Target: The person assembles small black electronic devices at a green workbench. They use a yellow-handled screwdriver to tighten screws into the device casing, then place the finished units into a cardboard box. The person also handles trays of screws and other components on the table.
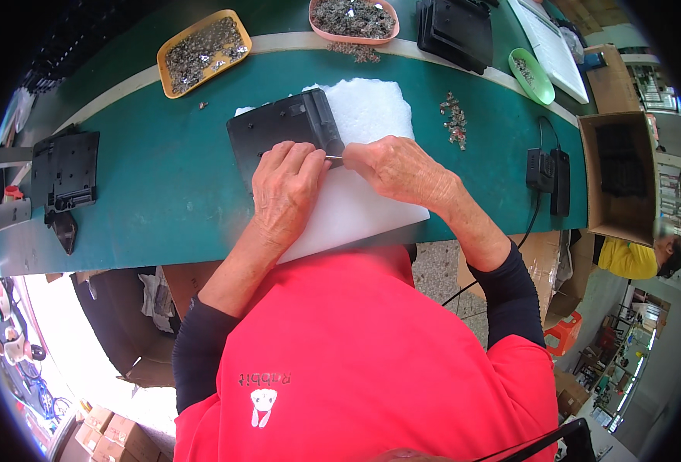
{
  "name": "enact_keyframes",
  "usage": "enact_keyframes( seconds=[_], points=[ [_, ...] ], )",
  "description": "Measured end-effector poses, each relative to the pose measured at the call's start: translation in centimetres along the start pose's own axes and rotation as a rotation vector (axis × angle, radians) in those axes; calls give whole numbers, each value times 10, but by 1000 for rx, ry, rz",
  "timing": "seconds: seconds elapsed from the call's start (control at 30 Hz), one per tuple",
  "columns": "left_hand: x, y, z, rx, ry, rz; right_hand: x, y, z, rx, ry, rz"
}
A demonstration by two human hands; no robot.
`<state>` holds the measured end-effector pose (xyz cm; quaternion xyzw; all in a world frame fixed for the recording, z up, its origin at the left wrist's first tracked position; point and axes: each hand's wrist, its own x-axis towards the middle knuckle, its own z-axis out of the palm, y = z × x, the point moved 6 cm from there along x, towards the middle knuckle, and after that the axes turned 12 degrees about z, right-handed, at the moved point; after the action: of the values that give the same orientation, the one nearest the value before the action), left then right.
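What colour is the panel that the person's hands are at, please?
The panel is black, and it shows best in the head view.

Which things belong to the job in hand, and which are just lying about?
Job in hand:
flat black plastic panel, at the left hand
thin silver metal rod, in the right hand
white foam padding, beneath the panel
yellow tray of small metal parts, perhaps

Apparently lying about:
black boxy corded device
open brown cardboard box

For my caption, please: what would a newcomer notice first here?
The bright red shirt fills the lower middle. Above it, the left hand and right hand sit close together at a black plastic housing on white foam. Toward the top, a yellow tray and a pink tray hold small parts.
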<state>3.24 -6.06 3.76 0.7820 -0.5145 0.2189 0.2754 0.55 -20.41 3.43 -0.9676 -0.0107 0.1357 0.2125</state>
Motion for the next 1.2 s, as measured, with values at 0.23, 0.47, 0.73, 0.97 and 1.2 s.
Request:
enact_keyframes(
  seconds=[0.23, 0.47, 0.73, 0.97, 1.2],
  points=[
    [-1, 6, 1, 52, -24, 82, -12, -8, 10, -140, 178, -73],
    [-2, 5, 0, 42, -44, 42, -19, -12, 12, -145, 280, -104],
    [10, -10, -6, -87, -79, -181, -2, 6, -14, 23, 382, -3],
    [29, -38, 14, -68, -258, -227, 13, -5, -13, -170, 392, -68],
    [26, -44, 13, -134, -118, -245, 24, 2, -20, 23, 433, -109]
  ],
)
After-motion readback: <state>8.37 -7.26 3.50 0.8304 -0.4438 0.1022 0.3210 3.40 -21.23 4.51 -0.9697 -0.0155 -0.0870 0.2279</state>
